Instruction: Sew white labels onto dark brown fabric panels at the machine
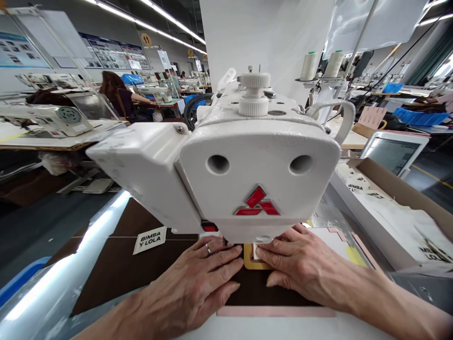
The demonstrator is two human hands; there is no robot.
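Note:
A white sewing machine head (260,174) with a red three-diamond badge stands over my hands and hides its needle area. My left hand (203,278), with a ring on one finger, lies flat on dark brown fabric (141,264), fingers stretched out. My right hand (306,262) presses its fingertips on a small white piece inside a yellow frame (260,265) under the machine head; its thumb rests apart on the fabric. A white label (150,240) reading "BIMBA Y LOLA" lies on the fabric to the left.
An open cardboard box (417,193) of white labels stands at right, near a tablet-like screen (392,150). Pink strips (276,311) edge the work surface. Two thread cones (309,66) stand behind. A person (118,97) sits among other machines at back left.

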